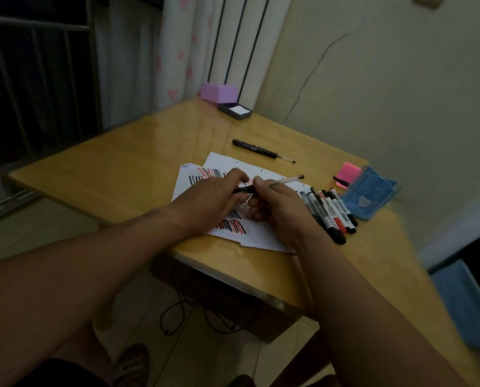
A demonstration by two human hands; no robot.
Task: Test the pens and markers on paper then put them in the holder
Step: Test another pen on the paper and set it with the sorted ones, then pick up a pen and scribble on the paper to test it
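Observation:
Both hands meet over white paper (261, 236) covered with black and red scribble strokes. My right hand (278, 210) grips a clear-barrelled pen (287, 180) whose far end points up and right. My left hand (213, 199) pinches the pen's black end, which may be the cap. Several black and red markers (331, 212) lie side by side just right of my right hand. Another black pen (261, 150) lies alone on the table beyond the paper. A blue clear-walled holder (372, 195) lies at the right.
The wooden table (121, 169) has its near edge just below the paper. A pink sticky-note block (349, 174) sits by the holder. A purple box (219, 92) and a dark tray with white paper (236, 110) sit at the far corner. Blue bin (467, 300) at right.

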